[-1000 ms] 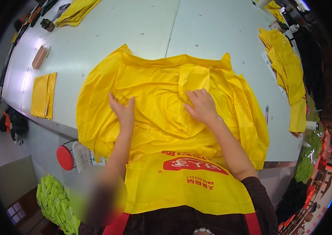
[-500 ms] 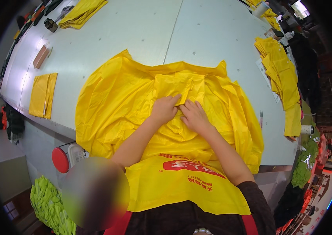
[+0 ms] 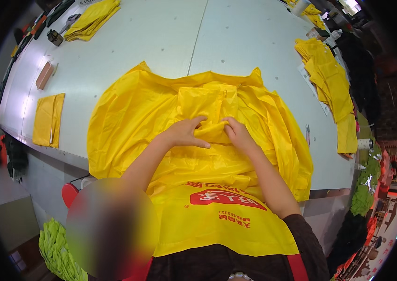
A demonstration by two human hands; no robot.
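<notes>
**A:** so where's everything placed here? The big white table (image 3: 170, 42) is mostly covered in front by that yellow garment (image 3: 133, 117), spread flat and wide, its long axis running left to right across the table edge.

**B:** yep, thin shiny stuff, crinkled all over, like raincoat plastic. A squarish folded panel (image 3: 203, 100) is seen sitting on the middle of it, and a bunched fold (image 3: 211, 132) is gathered just below that panel, toward the body.

**A:** and the hands?

**B:** both are met right at that fold. The left hand (image 3: 185, 133) is laid on it from the left, fingers curled and pinching its edge. The right hand (image 3: 238, 136) is closed on the other end from the right. Neither can be called nearer, the fold is held between them, fingertips almost touching.

**A:** so the panel is straight ahead, just beyond the knuckles.

**B:** exactly.
</notes>
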